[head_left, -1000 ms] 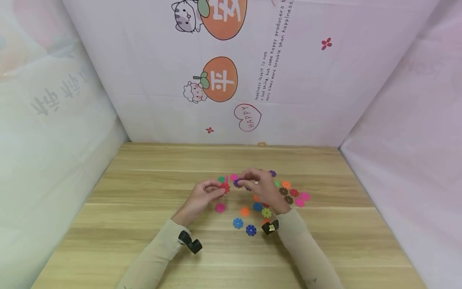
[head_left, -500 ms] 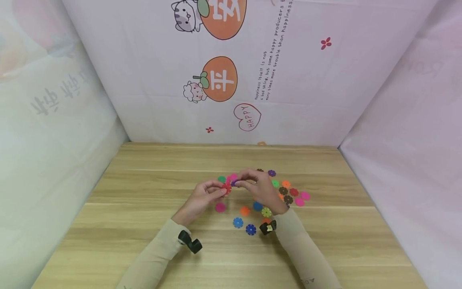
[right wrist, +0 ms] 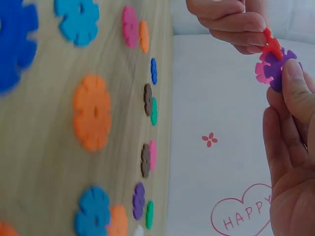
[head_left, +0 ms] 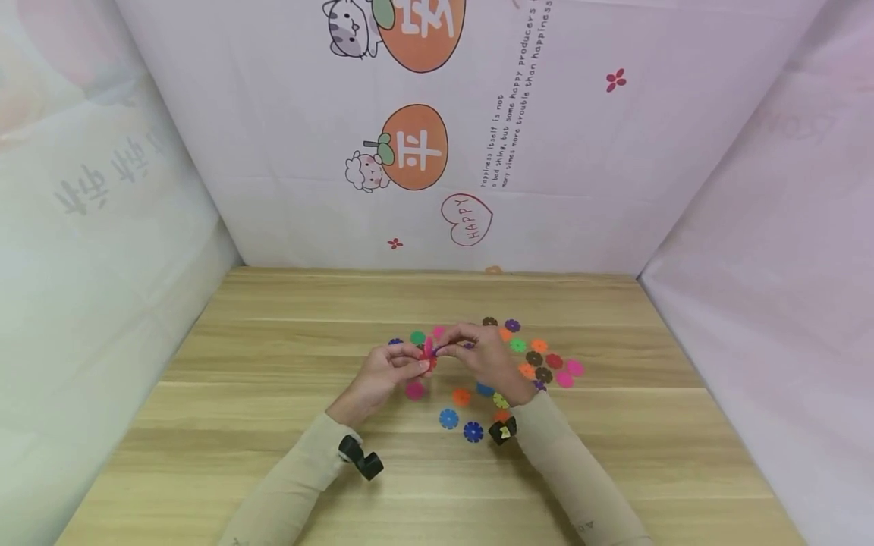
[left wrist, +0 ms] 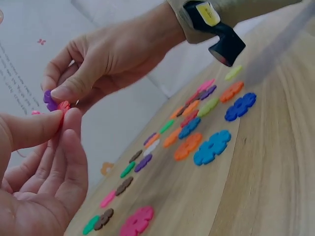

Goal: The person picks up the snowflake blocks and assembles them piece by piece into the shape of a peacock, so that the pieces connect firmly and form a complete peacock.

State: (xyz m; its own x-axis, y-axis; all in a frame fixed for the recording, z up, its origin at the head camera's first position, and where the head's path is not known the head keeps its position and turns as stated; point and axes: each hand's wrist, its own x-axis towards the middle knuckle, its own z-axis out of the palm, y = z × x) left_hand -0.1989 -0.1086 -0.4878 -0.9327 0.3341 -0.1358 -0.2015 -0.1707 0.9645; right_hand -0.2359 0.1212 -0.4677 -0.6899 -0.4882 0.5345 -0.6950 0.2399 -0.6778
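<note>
My left hand (head_left: 386, 373) pinches a red snowflake building disc (right wrist: 271, 45) between thumb and fingers, raised above the table. A pink disc (right wrist: 261, 72) stands crosswise beside the red one and is partly hidden behind the purple one in the right wrist view. Between the thumb and forefinger of my right hand (head_left: 483, 359) is a purple snowflake disc (right wrist: 276, 70), its edge right at the red disc's notched rim. In the left wrist view the purple disc (left wrist: 49, 100) and the red disc (left wrist: 64, 105) overlap, with the fingertips of both hands close together.
Several loose discs lie on the wooden table (head_left: 273, 455), among them a blue one (head_left: 473, 432), an orange one (head_left: 461, 396) and a magenta one (head_left: 414, 390). More are clustered right of the right hand. A printed white backdrop (head_left: 546, 227) closes off the far edge.
My right hand has moved left with the purple disc, bringing it against the red disc. The left hand has stayed nearly in place, still gripping the red disc.
</note>
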